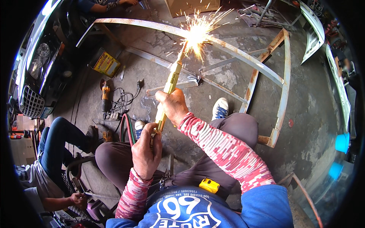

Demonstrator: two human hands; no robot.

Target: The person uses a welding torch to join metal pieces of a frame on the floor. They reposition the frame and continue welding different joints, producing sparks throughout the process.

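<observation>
A brass gas torch (172, 79) points away from me, tilted slightly right. My right hand (175, 107) is closed around the middle of its body. At the torch's rear end, my left hand (146, 152) grips with thumb and fingers by the fittings. The tip meets the curved bar of a rusty metal frame (247, 60), where a bright glare and a spray of sparks (197, 36) hide the point of contact. Red and green hoses (127, 127) run along the floor toward my left knee; where they join the torch is hidden.
An angle grinder (105, 95) with its coiled cord (125, 99) lies left, near a yellow can (106, 64). A cardboard box (186, 7) stands behind the sparks. Another person in jeans (62, 140) sits at left; a further person's arm shows at the top. Vehicle front (34, 87) far left.
</observation>
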